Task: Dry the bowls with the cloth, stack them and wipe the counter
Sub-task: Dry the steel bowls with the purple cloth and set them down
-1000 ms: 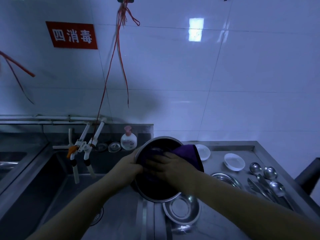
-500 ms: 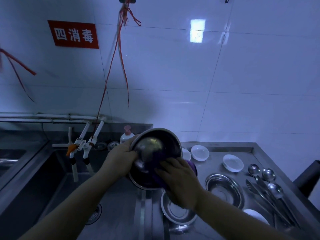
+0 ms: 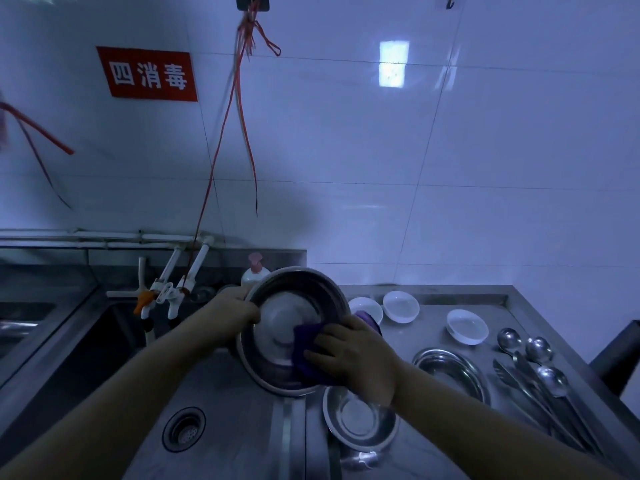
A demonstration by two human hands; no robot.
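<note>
Fingers (image 3: 322, 356) of the right hand (image 3: 360, 358) press the purple cloth (image 3: 306, 355) against the tilted steel bowl (image 3: 294, 329), whose rim the left hand (image 3: 230, 311) grips above the sink edge. Beside this bowl, steel bowls (image 3: 360, 419) and white dishes (image 3: 467, 327) sit unstacked; drying is likely early.

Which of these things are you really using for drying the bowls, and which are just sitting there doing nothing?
For the job:
- big metal bowl, held by the left hand
- purple cloth, pressed on it by the right hand
- two metal bowls waiting on the counter
- three small white bowls

Just lying about:
- spoons
- tongs
- soap bottle
- taps
- red sign
</note>
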